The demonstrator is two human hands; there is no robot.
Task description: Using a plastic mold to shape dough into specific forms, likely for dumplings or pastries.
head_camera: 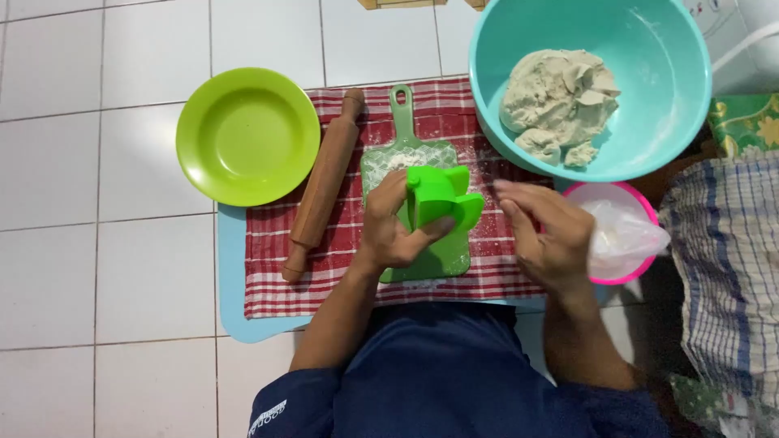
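A: How many bowls on the floor?
B: Two: a teal bowl [649, 73] at the cloth's far right corner, and a pink bowl [621, 195] just off its right edge.
A: Plates?
B: One green plate [247, 136], at the cloth's far left corner.
A: Dough?
B: One lump [558, 101], in the teal bowl.
A: Tools?
B: One rolling pin [323, 185], one green board [414, 154] with a handle, one green mould [442, 199].
A: Cloths?
B: One red checked cloth [276, 268], on one blue mat [231, 280]. One plastic bag [623, 231] sits in the pink bowl.
A: Hands?
B: Two: left hand [393, 231], right hand [548, 231].
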